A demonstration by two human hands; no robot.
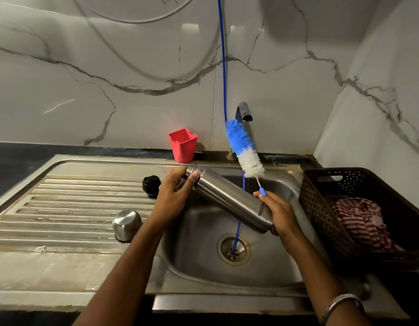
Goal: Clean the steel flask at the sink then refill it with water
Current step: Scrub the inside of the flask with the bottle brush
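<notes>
Two marble-veined wall panels [109, 67] meet in a corner behind a steel sink [203, 267] with a ribbed drainboard [74, 208], a tap [245, 112] and a blue hose [223, 67] running into the drain. Over the basin, the steel flask [229, 198] lies tilted, mouth up-left. The left hand [175, 194] grips its neck; the right hand [278, 212] cradles its base while also pinching a blue-and-white bottle brush [246, 149], bristles upward.

One head-worn wide-angle view looks forward and down from close above the sink [283, 267]. The tap [245, 111] stands at twelve o'clock against the marble wall [109, 67], and both forearms enter from six o'clock.
</notes>
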